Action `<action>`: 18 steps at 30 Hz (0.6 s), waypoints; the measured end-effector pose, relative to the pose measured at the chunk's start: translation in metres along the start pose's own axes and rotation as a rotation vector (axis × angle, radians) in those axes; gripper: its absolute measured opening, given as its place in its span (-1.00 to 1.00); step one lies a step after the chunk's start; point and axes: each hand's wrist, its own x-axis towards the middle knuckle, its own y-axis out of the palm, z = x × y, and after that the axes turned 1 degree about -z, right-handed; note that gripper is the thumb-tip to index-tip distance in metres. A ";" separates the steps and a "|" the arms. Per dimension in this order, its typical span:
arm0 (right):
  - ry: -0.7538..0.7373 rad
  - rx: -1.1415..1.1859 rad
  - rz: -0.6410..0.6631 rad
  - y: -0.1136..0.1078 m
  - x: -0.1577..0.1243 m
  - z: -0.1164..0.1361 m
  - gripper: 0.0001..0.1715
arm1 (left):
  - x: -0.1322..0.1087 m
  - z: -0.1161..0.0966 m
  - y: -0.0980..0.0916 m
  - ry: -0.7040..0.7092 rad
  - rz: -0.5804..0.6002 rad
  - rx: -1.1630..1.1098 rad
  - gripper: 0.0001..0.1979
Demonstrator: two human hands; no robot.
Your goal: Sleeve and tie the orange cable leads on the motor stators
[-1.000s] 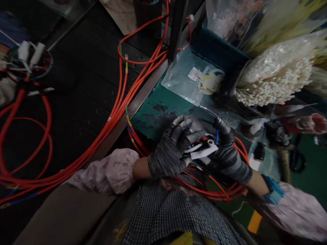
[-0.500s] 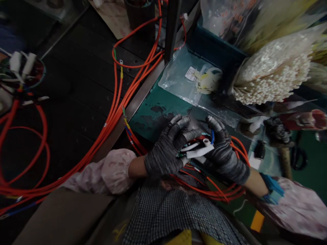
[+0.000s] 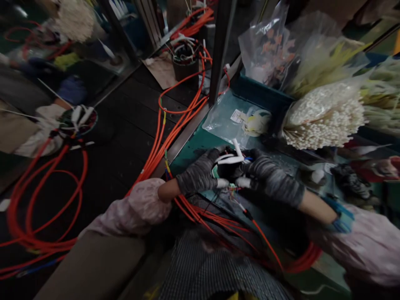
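Note:
My left hand point(image 3: 200, 171), in a grey knit glove with pale fingertips, is closed around the left side of a motor stator point(image 3: 229, 170). From the right, my right hand point(image 3: 272, 175), in a matching glove, grips its other side; both thumbs are at the near edge. White sleeving point(image 3: 230, 159) covers leads along the top, and one white tube sticks up. Thin coloured wires point(image 3: 233, 189) come out below the thumbs. An orange cable point(image 3: 264, 239) runs from them toward my lap. The stator's underside is hidden.
A bundle of orange cables point(image 3: 162, 141) crosses at left by a metal post point(image 3: 221, 54). Another wired stator point(image 3: 186, 62) stands behind. At right are a blue bin point(image 3: 262, 93) and bagged white sticks point(image 3: 323, 121). A co-worker's gloved hand point(image 3: 72, 89) is at left.
The view has shifted, showing more on the left. Both hands have turned the stator, and its white tube now points up. My thumbs have come to the near edge.

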 end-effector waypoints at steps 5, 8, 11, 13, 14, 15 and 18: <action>0.052 0.143 0.099 -0.009 0.017 -0.020 -0.75 | 0.010 -0.025 -0.008 -0.038 -0.128 0.454 -0.23; 0.091 0.147 -0.080 0.002 0.007 -0.016 -0.70 | 0.009 -0.053 0.001 0.099 0.116 0.807 -0.73; 0.130 -0.049 -0.399 0.016 -0.012 0.002 -0.65 | 0.010 -0.070 0.007 0.175 0.294 0.952 -0.64; 0.089 -0.229 -0.527 0.023 -0.029 0.020 -0.57 | 0.009 -0.073 0.007 0.199 0.278 0.989 -0.67; 0.044 -0.277 -0.527 0.026 -0.039 0.028 -0.52 | 0.007 -0.073 0.007 0.213 0.259 0.999 -0.68; 0.003 -0.293 -0.489 0.028 -0.050 0.037 -0.46 | 0.005 -0.071 0.006 0.231 0.240 1.006 -0.69; -0.012 -0.250 -0.315 0.033 -0.079 0.051 -0.51 | -0.003 -0.064 0.003 0.281 0.209 0.993 -0.71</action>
